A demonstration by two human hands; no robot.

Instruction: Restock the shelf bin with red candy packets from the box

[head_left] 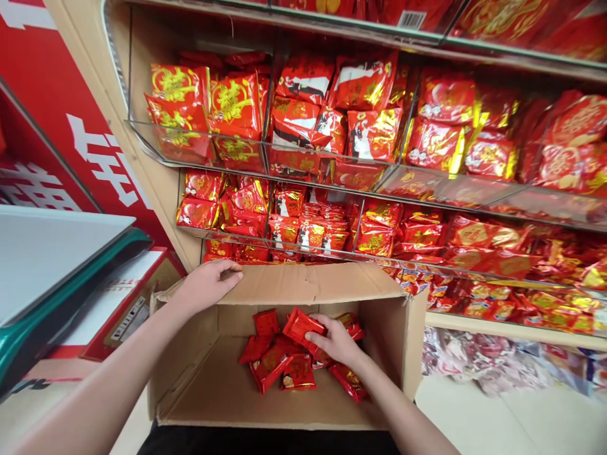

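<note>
An open cardboard box (190,379) stands low in front of me, with several small red packets (270,363) loose on its bottom. My right hand (334,341) reaches inside and holds a red packet (303,325) between thumb and fingers, above the others. At the box's far left corner, my left hand (213,284) rests on the raised far flap (313,282), its fingers curled over the cardboard.
Shelves with clear fronts (322,177) rise behind the box, filled with red and gold packets (232,104). A grey-white lid (52,253) and a red carton (128,309) are at left. Clear plastic bags (493,360) lie under the shelves at right.
</note>
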